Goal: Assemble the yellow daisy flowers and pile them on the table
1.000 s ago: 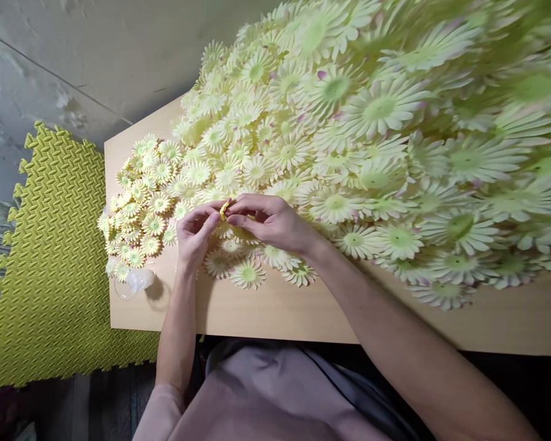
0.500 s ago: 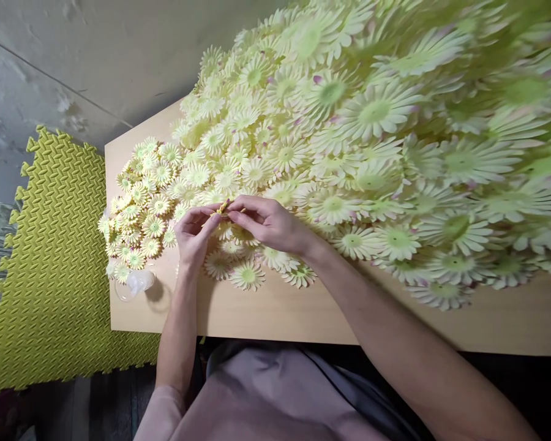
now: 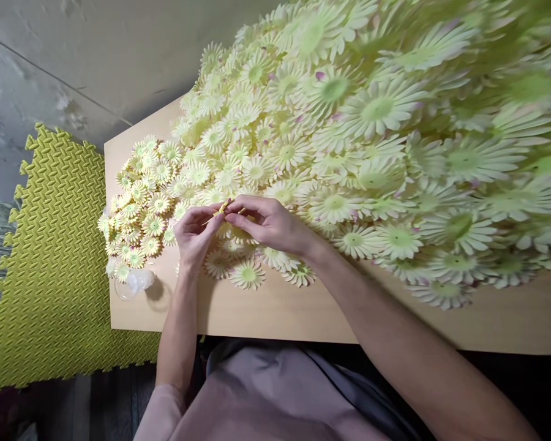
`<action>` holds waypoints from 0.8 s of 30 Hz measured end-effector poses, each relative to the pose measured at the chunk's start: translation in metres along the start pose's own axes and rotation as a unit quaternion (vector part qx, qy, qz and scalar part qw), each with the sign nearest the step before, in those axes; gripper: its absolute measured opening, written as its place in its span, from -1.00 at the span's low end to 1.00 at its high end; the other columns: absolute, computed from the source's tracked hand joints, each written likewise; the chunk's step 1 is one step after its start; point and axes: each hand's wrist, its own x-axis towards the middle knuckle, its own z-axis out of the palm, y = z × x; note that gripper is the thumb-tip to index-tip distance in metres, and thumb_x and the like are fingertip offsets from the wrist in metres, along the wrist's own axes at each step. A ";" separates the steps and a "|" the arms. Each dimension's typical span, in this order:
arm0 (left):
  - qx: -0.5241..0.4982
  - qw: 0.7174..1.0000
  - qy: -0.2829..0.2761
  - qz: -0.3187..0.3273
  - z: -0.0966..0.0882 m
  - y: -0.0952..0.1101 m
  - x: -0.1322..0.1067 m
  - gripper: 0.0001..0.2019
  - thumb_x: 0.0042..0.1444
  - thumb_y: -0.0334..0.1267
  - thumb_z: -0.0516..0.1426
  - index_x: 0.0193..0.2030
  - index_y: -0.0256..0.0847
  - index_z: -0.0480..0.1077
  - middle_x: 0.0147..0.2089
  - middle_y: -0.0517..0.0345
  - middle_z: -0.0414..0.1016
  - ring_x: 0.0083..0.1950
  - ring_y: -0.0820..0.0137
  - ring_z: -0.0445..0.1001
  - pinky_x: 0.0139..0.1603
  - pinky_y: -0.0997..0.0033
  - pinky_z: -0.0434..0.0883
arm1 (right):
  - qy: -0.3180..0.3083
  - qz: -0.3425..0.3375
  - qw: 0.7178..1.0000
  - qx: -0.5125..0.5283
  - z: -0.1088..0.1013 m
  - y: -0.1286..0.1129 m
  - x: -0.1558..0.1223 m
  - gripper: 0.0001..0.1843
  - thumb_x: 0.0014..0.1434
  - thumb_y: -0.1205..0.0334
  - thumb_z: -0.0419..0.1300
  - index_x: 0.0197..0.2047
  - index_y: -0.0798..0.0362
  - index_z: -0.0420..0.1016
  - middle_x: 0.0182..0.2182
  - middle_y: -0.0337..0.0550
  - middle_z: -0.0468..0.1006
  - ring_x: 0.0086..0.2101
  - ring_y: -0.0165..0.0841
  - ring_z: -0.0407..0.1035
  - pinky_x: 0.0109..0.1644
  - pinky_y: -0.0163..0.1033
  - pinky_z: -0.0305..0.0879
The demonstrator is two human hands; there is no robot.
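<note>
My left hand [image 3: 196, 231] pinches a small yellow flower piece [image 3: 222, 207] between thumb and fingertips. Against the other side of that piece press the bent fingers of my right hand [image 3: 270, 222], closed in a pinch. The piece is tiny and partly hidden by my fingers, so its exact shape does not show. Both hands hover over the front of a big heap of pale yellow artificial daisy heads [image 3: 333, 202], some with pink petal tips. Left of my hands lies a smaller pile of layered daisy heads [image 3: 140, 214] with green centres.
A clear plastic cup [image 3: 136, 283] is on the light wooden table [image 3: 275, 312] at front left. Yellow interlocking foam mats [image 3: 64, 263] stand beyond the table's left end. A grey stained wall [image 3: 119, 55] rises behind.
Both hands stay in nearly the same place. The yellow piece has turned slightly between my fingertips, and my right fingers have shifted a little.
</note>
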 end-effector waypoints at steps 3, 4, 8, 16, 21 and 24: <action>-0.007 1.000 -0.005 0.002 0.000 0.001 0.000 -0.78 -0.07 -0.20 0.37 -0.32 -0.21 0.49 -0.18 0.07 0.66 -0.18 0.36 0.63 -0.11 0.35 0.54 | 0.000 0.001 1.000 0.001 0.000 0.001 -0.001 -0.79 0.24 0.08 0.19 -0.19 0.02 0.53 -0.22 -0.11 0.54 -0.27 -0.32 0.39 -0.27 -0.23 0.31; -0.005 1.000 -0.005 0.001 0.000 0.001 0.000 -0.78 -0.07 -0.20 0.37 -0.32 -0.22 0.49 -0.18 0.06 0.66 -0.18 0.36 0.63 -0.11 0.35 0.54 | 0.000 0.000 1.000 0.001 0.000 0.002 -0.001 -0.80 0.24 0.09 0.19 -0.18 0.02 0.53 -0.22 -0.11 0.54 -0.27 -0.32 0.39 -0.27 -0.23 0.31; 0.003 1.000 -0.004 -0.005 0.001 0.003 0.000 -0.78 -0.06 -0.19 0.36 -0.32 -0.21 0.48 -0.17 0.06 0.66 -0.16 0.35 0.63 -0.10 0.33 0.54 | 0.000 -0.002 1.000 -0.003 -0.001 0.001 -0.001 -0.82 0.24 0.12 0.19 -0.19 0.03 0.53 -0.24 -0.12 0.53 -0.28 -0.33 0.39 -0.27 -0.23 0.29; -0.002 1.000 -0.003 -0.007 0.000 0.000 0.000 -0.77 -0.07 -0.19 0.37 -0.31 -0.21 0.48 -0.18 0.07 0.66 -0.16 0.34 0.63 -0.06 0.30 0.53 | 0.003 -0.004 1.000 -0.013 0.000 0.001 0.000 -0.84 0.25 0.17 0.16 -0.21 0.04 0.53 -0.25 -0.11 0.53 -0.30 -0.33 0.37 -0.28 -0.23 0.28; -0.007 1.000 -0.010 0.005 0.002 0.003 0.000 -0.80 -0.05 -0.23 0.36 -0.32 -0.23 0.49 -0.19 0.06 0.66 -0.17 0.36 0.64 -0.11 0.36 0.55 | 0.010 0.011 1.000 -0.016 -0.001 0.001 -0.002 -0.83 0.23 0.19 0.16 -0.23 0.08 0.52 -0.31 -0.11 0.51 -0.39 -0.38 0.33 -0.39 -0.25 0.23; -0.004 1.000 -0.015 0.015 0.003 0.005 0.000 -0.82 -0.05 -0.24 0.36 -0.31 -0.23 0.50 -0.20 0.06 0.66 -0.18 0.36 0.64 -0.12 0.37 0.56 | 0.017 0.002 1.000 -0.018 -0.002 0.000 -0.002 -0.86 0.22 0.22 0.17 -0.26 0.08 0.52 -0.37 -0.15 0.49 -0.43 -0.40 0.31 -0.40 -0.26 0.22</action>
